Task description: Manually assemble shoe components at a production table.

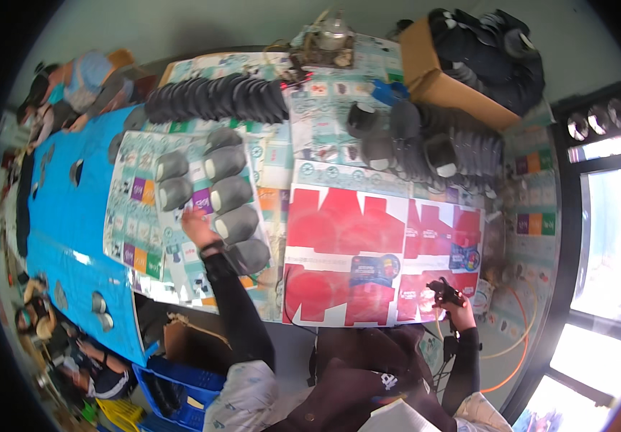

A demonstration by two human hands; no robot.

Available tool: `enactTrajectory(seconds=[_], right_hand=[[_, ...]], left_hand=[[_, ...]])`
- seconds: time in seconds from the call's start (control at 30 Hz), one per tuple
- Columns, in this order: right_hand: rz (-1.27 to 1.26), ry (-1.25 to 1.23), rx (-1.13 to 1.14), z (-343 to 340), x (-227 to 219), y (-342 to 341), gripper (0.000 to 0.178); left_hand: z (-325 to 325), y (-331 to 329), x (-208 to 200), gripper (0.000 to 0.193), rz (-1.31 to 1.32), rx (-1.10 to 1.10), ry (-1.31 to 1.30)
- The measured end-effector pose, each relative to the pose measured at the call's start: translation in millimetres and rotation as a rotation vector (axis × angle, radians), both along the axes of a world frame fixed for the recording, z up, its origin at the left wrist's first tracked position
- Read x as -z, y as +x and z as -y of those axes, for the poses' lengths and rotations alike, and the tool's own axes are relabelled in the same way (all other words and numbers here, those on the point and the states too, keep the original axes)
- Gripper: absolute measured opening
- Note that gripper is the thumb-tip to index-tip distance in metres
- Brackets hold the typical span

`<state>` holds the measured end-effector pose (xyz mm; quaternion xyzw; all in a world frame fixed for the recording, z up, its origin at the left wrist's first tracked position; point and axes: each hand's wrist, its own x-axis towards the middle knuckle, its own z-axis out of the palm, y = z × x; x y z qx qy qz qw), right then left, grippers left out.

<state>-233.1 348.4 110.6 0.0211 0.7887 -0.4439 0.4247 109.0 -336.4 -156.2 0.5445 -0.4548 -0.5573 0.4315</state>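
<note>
Surroundings, by clock face from the centre of the view. Twelve o'clock: shiny metallic apparatus (336, 34), far edge. One o'clock: crumpled blue item (388, 92). Between one and two: cardboard box (422, 61), heaped with dark articles. Three: bright glazed panel (613, 241), dark-framed. Seven: blue plastic crate (170, 392). Nine: blue-covered table (73, 194). Ten: co-worker (84, 83), bent over the table's far end.

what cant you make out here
- Head view: whether the left hand touches the nearest grey piece; too small.
- Head view: the right hand's finger placement on the black tool; too small.
- Head view: what lies beyond the window; glare.
- Head view: the blue crates; lower edge cuts them.
</note>
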Motion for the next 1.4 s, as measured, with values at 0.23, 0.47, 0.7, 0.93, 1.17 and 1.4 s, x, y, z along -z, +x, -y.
enactTrajectory(seconds=[0.23, 0.47, 0.7, 0.93, 1.17, 1.4], right_hand=[[-0.04, -0.035, 0.126, -10, -21, 12, 0.021], [-0.086, 0.035, 0.269, -80, -51, 63, 0.028], [-0.109, 0.075, 0.382, -130, -63, 75, 0.022], [-0.104, -0.016, 0.324, -154, -44, 32, 0.029], [-0.109, -0.124, 0.124, -167, 7, -9, 0.031], [-0.081, -0.187, -0.009, -179, 11, -33, 0.028]], left_hand=[[-195, -384, -127, 0.061, 0.019, 0.367, -0.062], [-136, -534, -89, 0.093, 0.82, 0.615, -0.101], [-116, -539, -64, 0.03, 0.867, 0.528, -0.54], [-232, -359, -122, 0.033, 0.415, 0.918, -0.28], [-460, -162, -118, 0.046, 0.268, 0.953, 0.467], [-531, -57, -166, 0.054, 0.047, 0.755, 0.654]])
